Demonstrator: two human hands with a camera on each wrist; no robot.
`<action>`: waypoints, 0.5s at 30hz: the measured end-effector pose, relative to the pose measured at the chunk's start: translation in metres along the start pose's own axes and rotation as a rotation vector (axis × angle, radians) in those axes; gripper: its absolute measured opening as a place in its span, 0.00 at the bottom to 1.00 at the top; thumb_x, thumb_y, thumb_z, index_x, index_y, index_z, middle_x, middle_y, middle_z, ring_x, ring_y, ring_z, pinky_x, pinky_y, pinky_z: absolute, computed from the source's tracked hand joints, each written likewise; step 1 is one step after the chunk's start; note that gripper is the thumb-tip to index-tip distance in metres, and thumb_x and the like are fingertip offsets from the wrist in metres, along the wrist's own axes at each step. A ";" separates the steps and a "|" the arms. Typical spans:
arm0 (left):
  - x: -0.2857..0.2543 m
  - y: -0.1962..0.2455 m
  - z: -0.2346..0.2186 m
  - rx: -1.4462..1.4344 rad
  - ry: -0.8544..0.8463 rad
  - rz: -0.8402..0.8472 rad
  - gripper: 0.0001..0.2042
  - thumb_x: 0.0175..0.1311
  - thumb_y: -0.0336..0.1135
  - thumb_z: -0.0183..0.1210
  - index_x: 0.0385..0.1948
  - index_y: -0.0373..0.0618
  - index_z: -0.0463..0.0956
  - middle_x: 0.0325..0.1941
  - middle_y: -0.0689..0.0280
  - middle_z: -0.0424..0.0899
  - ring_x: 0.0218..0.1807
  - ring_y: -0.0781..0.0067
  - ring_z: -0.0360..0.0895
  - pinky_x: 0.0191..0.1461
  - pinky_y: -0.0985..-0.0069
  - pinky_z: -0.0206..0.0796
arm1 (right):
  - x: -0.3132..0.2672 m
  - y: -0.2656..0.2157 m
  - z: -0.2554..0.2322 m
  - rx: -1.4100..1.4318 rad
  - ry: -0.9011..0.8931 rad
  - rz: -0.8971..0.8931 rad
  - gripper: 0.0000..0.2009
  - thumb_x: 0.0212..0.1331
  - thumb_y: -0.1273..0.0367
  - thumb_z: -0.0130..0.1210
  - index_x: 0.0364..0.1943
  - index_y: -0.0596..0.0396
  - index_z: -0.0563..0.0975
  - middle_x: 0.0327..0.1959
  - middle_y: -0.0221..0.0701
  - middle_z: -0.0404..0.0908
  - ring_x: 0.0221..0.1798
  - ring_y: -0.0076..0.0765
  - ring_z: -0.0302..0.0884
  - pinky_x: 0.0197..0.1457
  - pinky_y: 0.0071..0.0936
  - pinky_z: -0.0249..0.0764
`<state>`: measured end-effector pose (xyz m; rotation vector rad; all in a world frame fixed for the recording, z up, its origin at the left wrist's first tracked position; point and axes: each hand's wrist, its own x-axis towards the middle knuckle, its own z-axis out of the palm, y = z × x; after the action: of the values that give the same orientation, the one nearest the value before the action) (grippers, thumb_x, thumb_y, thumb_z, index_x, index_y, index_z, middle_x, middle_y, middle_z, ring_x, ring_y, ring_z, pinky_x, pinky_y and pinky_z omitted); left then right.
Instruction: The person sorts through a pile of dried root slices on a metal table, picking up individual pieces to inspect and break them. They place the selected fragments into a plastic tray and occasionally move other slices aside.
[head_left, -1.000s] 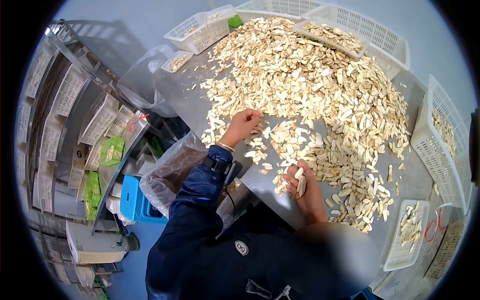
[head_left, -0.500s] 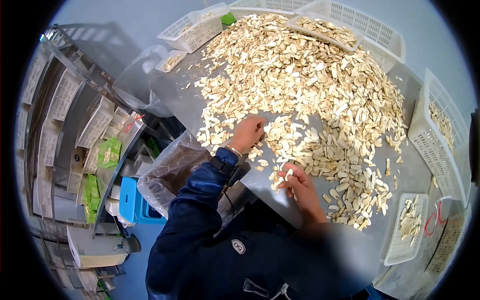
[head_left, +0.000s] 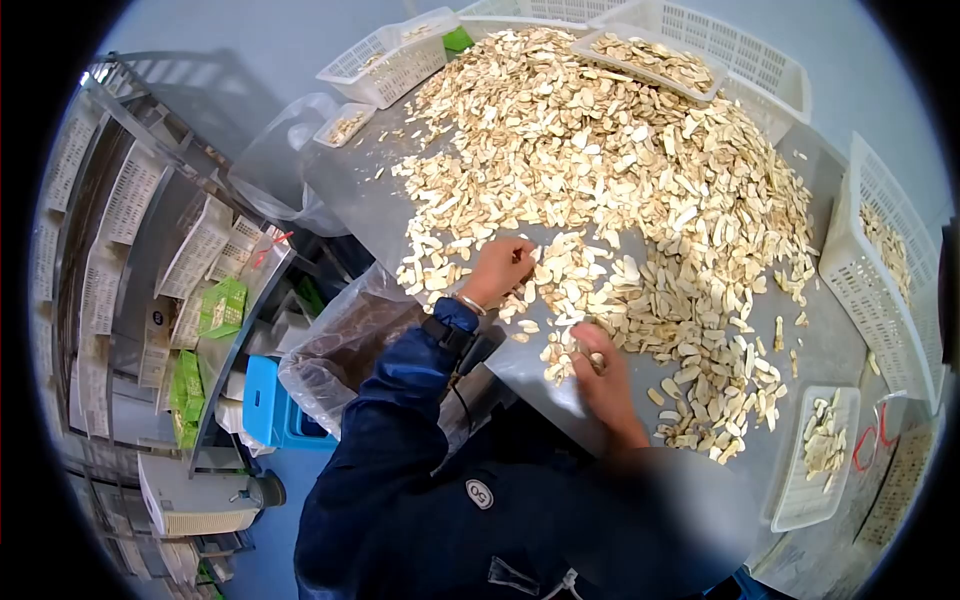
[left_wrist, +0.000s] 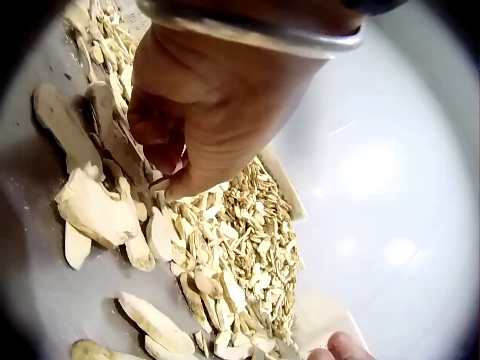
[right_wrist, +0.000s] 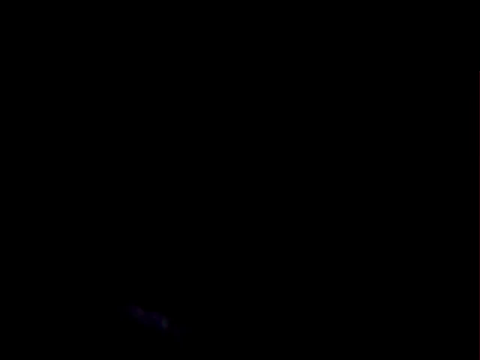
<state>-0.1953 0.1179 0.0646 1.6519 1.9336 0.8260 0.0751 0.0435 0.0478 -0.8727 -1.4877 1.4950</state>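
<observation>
Pale dried slices with brownish edges form a big heap on the metal table. My left hand is at the near side of the heap. In the left wrist view, the thumb and curled fingers of that hand pinch a slice at the fingertips, just over other slices. Lower right of it, my right hand is bent over a small group of slices near the table edge. Its palm side is hidden, and I cannot tell whether it holds a slice. The right wrist view is black.
White baskets line the back, and another basket stands at the right. A white tray with slices lies at the lower right. Below the table's left edge hangs a plastic-lined bin; shelving is further left.
My left hand has moved slightly down and right. My right hand, earlier palm-up with slices in its fingers, has turned over, and those slices no longer show.
</observation>
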 end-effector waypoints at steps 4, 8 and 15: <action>-0.003 -0.020 0.000 -0.038 0.148 0.043 0.10 0.61 0.30 0.63 0.42 0.37 0.83 0.27 0.67 0.84 0.29 0.82 0.80 0.34 0.79 0.72 | 0.000 -0.008 -0.005 0.088 0.064 0.021 0.13 0.66 0.71 0.55 0.53 0.58 0.78 0.54 0.32 0.81 0.26 0.18 0.72 0.28 0.17 0.69; -0.013 -0.001 0.000 -0.064 0.221 0.077 0.05 0.60 0.31 0.62 0.31 0.39 0.80 0.26 0.60 0.84 0.27 0.66 0.83 0.33 0.73 0.73 | 0.001 -0.017 -0.005 0.362 -0.087 0.313 0.14 0.69 0.69 0.54 0.55 0.56 0.77 0.47 0.30 0.83 0.26 0.15 0.71 0.25 0.15 0.64; -0.022 0.031 -0.011 0.446 0.366 0.204 0.08 0.60 0.32 0.65 0.38 0.40 0.81 0.28 0.62 0.82 0.26 0.72 0.78 0.31 0.75 0.70 | 0.002 -0.007 -0.007 0.461 -0.164 0.371 0.15 0.73 0.65 0.51 0.58 0.56 0.74 0.47 0.30 0.83 0.25 0.15 0.69 0.24 0.15 0.61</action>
<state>-0.1772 0.0977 0.0940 2.1040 2.3591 0.8665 0.0808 0.0479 0.0549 -0.7808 -1.0519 2.1197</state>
